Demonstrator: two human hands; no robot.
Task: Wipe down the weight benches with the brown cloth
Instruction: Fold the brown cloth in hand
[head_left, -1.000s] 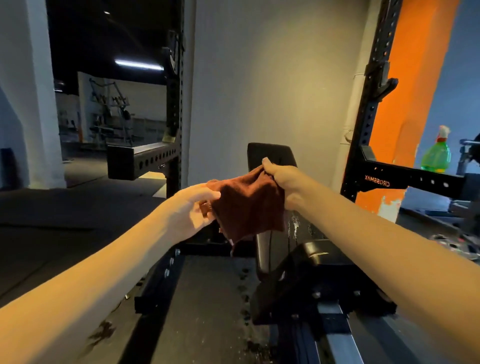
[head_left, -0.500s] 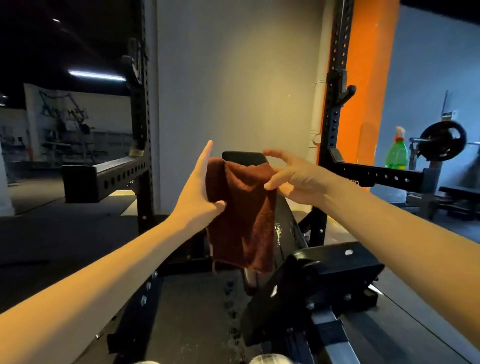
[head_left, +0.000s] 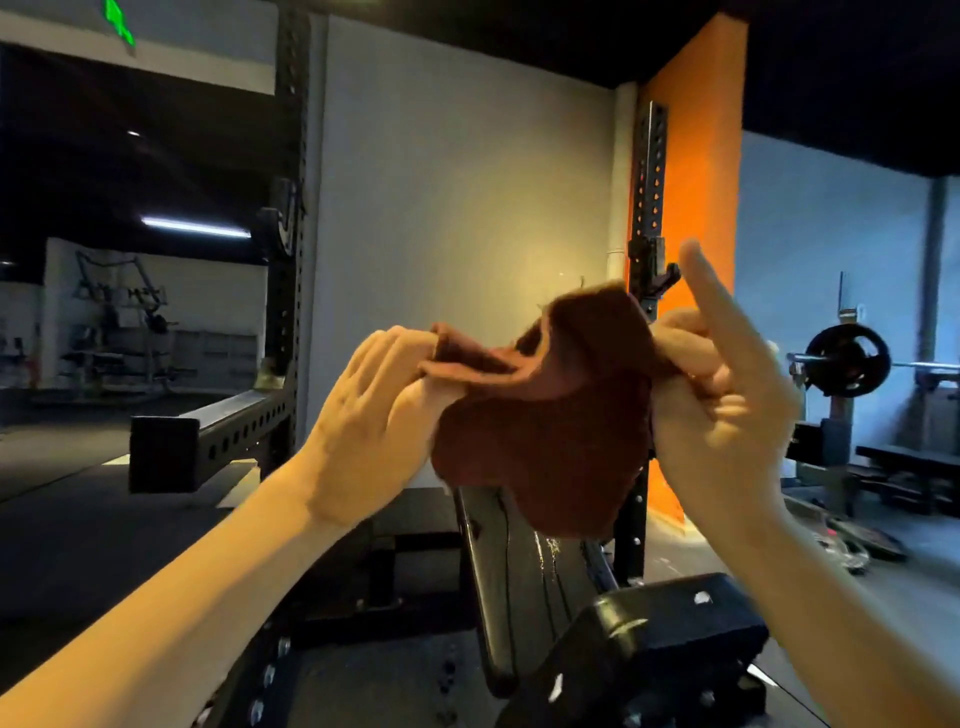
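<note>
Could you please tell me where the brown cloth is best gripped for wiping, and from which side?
Probably grip the brown cloth along its top edge, coming in from each side, as the left hand and right hand do: the rest hangs loose below, above the bench pad.

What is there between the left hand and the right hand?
The brown cloth, pinched by the left hand and gripped by the right hand, in the head view.

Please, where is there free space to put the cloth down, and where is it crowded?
Free: the bench backrest below the brown cloth, bare except wet streaks, and the seat pad nearer to you. The floor between the rack beam and the bench looks bare. Crowded: the floor at right, with loose gear near the barbell.
</note>
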